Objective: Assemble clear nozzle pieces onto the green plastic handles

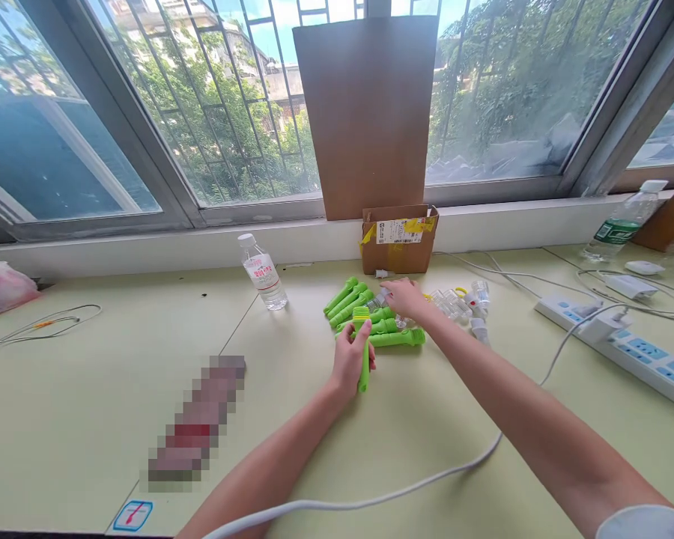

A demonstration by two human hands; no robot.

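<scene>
My left hand (350, 362) is closed round a green plastic handle (362, 337), held upright with its threaded end at the top. My right hand (405, 299) reaches over the pile behind it, fingers bent down at a see-through plastic piece (377, 301) with a ridged neck; its fingertips are partly hidden. More green handles (348, 302) lie side by side under and around both hands, one green handle (398, 338) crosswise in front. Just right of my right wrist lies a group of see-through plastic pieces (454, 305), some with white caps (478, 328).
A cardboard box (398, 258) stands behind the pile, with a brown board (371, 120) against the window. One water bottle (263, 273) is left, another bottle (618, 228) far right. A power strip (623, 348) lies right; its white cable (427, 481) crosses the table's front.
</scene>
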